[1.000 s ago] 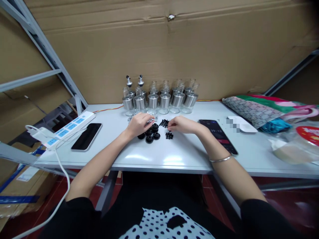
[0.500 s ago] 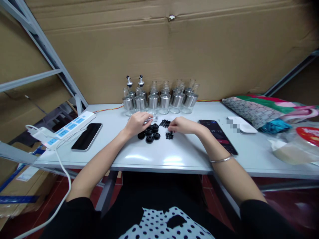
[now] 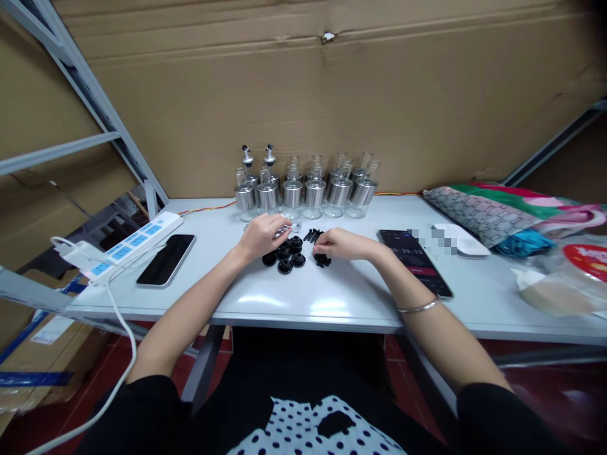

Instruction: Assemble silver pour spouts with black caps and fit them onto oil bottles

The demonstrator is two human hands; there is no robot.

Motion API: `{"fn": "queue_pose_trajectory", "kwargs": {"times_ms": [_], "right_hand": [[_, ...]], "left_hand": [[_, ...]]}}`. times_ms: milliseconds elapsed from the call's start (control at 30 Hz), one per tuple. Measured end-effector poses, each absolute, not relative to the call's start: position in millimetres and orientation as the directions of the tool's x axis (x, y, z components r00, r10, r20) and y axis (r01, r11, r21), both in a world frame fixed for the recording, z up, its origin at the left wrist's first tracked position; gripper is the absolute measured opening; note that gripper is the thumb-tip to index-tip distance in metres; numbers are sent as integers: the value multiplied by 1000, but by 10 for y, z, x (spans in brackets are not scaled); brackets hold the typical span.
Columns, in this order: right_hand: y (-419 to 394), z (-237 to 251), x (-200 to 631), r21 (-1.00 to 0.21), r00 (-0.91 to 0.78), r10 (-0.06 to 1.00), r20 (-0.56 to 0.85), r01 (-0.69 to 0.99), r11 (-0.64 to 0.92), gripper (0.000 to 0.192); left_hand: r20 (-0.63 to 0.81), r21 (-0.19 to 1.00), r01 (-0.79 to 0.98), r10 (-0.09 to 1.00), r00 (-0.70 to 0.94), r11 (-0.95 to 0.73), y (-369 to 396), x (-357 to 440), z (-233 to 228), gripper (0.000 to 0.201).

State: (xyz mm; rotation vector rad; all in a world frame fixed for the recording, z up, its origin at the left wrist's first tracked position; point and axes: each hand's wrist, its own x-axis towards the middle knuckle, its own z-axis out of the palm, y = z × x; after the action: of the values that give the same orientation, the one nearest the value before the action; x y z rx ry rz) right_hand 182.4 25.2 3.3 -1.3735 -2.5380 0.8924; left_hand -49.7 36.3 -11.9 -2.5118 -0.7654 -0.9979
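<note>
Right hand has shifted left, now over small black plastic-looking pieces on the glossy white tabletop, likely picking there; left hand curls beside round black stoppers. Hands apart; can't tell grips.

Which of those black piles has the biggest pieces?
The one nearest the left hand: its round black pieces are wider than the small black bits by the right hand.

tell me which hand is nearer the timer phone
Right. The right hand is left of the timer phone, at small black parts; the left hand, farther left, beside round black parts.
</note>
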Motion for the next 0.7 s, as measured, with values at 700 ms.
{"fn": "queue_pose_trajectory", "kwargs": {"times_ms": [700], "right_hand": [[236, 104, 1932, -624, -486, 767, -419, 767, 145, 31]], "left_hand": [[680, -91, 604, 394, 619, -792, 361, -496, -129, 16]]}}
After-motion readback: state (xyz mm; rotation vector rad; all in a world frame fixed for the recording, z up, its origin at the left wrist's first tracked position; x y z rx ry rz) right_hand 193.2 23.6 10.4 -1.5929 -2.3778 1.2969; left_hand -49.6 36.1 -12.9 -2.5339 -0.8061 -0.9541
